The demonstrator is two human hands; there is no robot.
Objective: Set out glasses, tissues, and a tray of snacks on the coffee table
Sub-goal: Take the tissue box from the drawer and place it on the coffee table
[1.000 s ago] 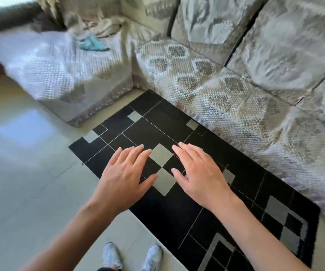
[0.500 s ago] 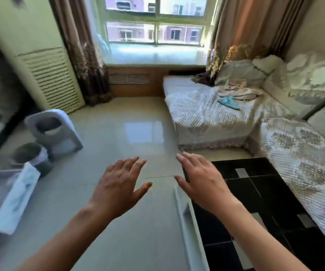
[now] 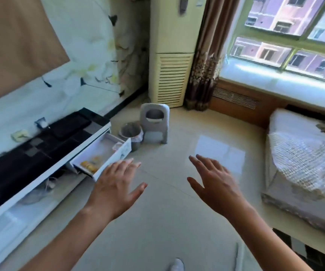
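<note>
While both hands hover over the tiled floor (image 3: 157, 222), the left hand (image 3: 114, 189) and right hand (image 3: 217, 187) are spread and grasp nothing. Just left of them, an open white drawer (image 3: 107, 153) under the dark TV surface (image 3: 30, 153) holds blurry orange items (image 3: 89, 166), possibly snacks.

The yellow-orange items (image 3: 89, 166) in the open drawer (image 3: 107, 153) are too blurred to name. The left hand (image 3: 114, 187) covers the drawer's near corner. The low TV cabinet (image 3: 30, 153) runs off the left edge, the sofa (image 3: 302, 165) off the right. One white shoe (image 3: 176, 266) is cut by the bottom edge. The things under the cabinet are only a smear.
</note>
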